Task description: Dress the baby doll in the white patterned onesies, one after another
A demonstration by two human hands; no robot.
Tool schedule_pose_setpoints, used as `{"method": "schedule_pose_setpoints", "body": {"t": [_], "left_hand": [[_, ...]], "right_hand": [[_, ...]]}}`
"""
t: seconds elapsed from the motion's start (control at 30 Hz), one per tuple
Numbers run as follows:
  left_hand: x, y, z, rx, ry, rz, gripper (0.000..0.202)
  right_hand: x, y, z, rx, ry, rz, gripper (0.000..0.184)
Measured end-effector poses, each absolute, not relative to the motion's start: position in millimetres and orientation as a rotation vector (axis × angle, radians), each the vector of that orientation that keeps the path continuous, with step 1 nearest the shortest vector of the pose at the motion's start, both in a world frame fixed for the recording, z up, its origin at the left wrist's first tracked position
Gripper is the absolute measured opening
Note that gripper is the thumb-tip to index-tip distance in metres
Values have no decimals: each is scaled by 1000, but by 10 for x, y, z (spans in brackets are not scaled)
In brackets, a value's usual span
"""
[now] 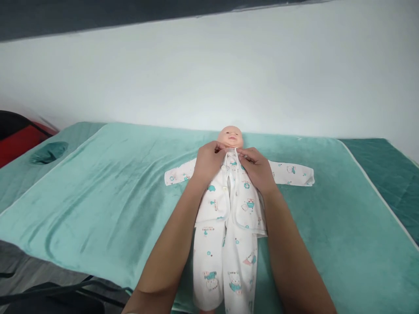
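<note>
At six o'clock, printed white trousers [209, 264] run under the soft matching jacket [247, 213], its collar edges seemingly pinched by the left hand [209, 160] and right hand [261, 171]; aligning them looks the current step, next calling for fine fingertip work. Beyond, at twelve, the doll's smooth round head [230, 132] rests on the plush, rumpled teal sheet [334, 222].

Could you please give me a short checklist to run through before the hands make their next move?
1. Baby doll face up on the green blanket: ok.
2. Left hand and right hand both at the collar: ok.
3. Printed jacket sleeves spread out to either side: ok.
4. Jacket front edges meeting all the way down: not ok, a gap shows below the hands.
5. Collar fastened: cannot tell, the fingers partly cover it.
</note>
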State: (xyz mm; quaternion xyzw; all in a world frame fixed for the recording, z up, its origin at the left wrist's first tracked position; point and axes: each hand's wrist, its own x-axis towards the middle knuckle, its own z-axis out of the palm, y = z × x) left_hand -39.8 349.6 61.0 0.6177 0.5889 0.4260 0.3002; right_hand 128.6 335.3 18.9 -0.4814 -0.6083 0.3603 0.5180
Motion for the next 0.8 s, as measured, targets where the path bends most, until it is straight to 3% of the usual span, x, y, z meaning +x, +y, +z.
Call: {"method": "schedule_pose_setpoints", "body": {"t": [0.8], "left_hand": [[-324,3430,515,1603,1358,1121,21]], "right_hand": [[1202,3319,289,-1230,-1547,880,28]]}}
